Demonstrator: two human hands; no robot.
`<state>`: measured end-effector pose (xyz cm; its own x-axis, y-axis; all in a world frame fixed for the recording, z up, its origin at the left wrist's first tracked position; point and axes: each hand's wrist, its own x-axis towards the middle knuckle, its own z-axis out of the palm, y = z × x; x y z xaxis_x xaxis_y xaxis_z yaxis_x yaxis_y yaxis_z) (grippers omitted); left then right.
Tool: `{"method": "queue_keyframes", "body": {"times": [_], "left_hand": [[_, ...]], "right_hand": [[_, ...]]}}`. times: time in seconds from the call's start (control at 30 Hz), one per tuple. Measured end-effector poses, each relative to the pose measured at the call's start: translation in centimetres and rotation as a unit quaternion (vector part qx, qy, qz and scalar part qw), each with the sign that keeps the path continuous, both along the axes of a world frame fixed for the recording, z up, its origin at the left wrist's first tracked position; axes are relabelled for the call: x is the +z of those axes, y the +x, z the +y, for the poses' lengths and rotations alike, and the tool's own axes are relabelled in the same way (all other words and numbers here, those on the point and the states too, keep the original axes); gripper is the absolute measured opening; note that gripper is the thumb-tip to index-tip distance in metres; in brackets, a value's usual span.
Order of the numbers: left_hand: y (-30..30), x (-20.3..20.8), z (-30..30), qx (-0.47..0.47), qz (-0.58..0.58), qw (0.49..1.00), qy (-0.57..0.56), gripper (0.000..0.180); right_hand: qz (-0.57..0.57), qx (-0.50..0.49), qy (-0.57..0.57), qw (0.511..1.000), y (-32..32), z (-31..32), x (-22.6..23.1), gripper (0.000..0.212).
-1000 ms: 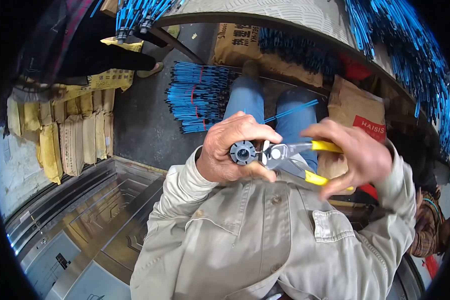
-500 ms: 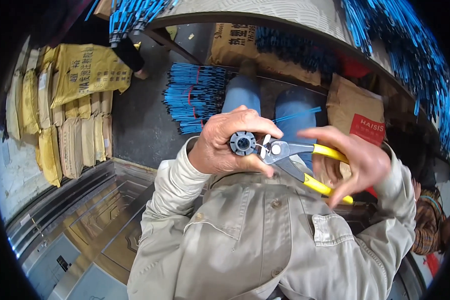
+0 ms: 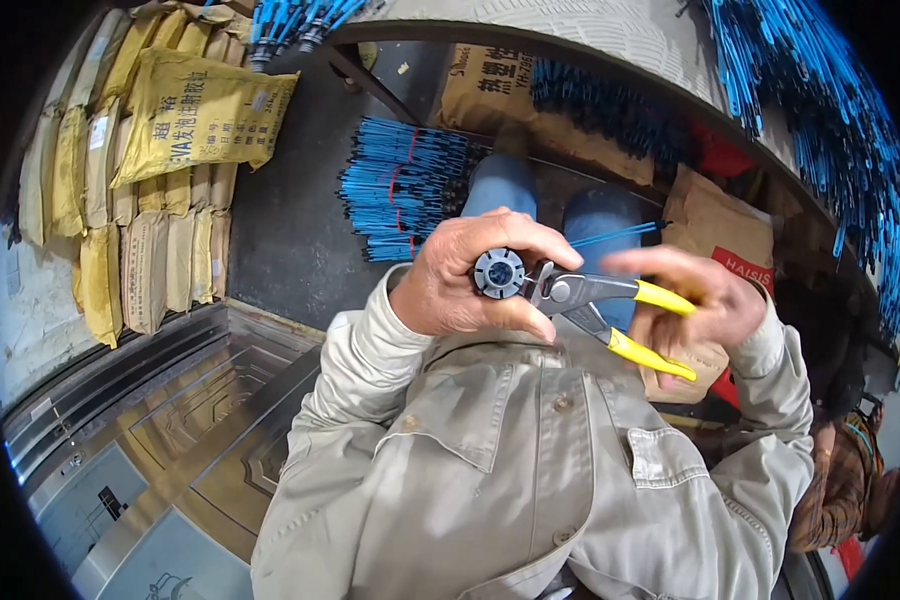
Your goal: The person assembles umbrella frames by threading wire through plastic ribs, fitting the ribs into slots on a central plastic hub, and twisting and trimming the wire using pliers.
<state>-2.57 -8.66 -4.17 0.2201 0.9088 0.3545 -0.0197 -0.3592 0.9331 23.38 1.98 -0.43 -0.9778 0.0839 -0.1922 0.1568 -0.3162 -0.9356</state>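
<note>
My left hand is wrapped round a dark round part with a notched rim and a grey centre; its end faces up. The jaws of yellow-handled cutting pliers meet the side of this part, between my left thumb and fingers. What lies between the jaws is too small to make out. My right hand, blurred, is round the yellow handles, which stand partly apart. Just beyond my hands, a few thin blue rods with dark tips stick out over my lap; their other ends are hidden behind my left fingers.
Bundles of blue rods tied with red lie on the floor ahead. A table above them carries more blue rods. Brown paper sacks stand at right, yellow sacks at left. A person's plaid sleeve shows at far right.
The pliers' yellow handles have come closer together as my right hand squeezed. White bits seen at the jaws before are less visible. The whole view has shifted slightly.
</note>
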Motion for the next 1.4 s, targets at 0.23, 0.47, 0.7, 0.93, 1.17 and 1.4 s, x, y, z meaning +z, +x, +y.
{"method": "queue_keyframes", "body": {"times": [0.23,0.47,0.7,0.93,1.17,1.4], "left_hand": [[1.5,-0.2,-1.4,0.089,0.007,0.996,0.005,0.054],[2.8,0.0,-1.7,0.178,0.007,0.984,-0.025,0.057],[2.5,0.5,-1.9,0.205,0.024,0.978,-0.015,0.057],[2.4,0.2,-1.8,0.193,0.015,0.981,-0.021,0.058],[2.4,0.0,-1.8,0.209,-0.001,0.978,-0.009,0.061],[2.1,-0.3,-1.7,0.182,-0.039,0.982,-0.021,0.061]], "right_hand": [[-0.12,-0.021,0.653,0.748,-1.6,-3.6,1.8,0.049],[-0.062,-0.119,0.775,0.617,-2.0,-2.6,0.6,0.044],[-0.055,-0.061,0.84,0.537,-2.2,-1.6,2.8,0.03],[-0.064,-0.121,0.76,0.636,-2.2,-2.7,-0.5,0.023],[-0.039,-0.112,0.836,0.536,-3.2,-1.3,1.6,0.034],[-0.049,-0.087,0.813,0.573,-3.5,-1.6,1.7,0.037]]}}
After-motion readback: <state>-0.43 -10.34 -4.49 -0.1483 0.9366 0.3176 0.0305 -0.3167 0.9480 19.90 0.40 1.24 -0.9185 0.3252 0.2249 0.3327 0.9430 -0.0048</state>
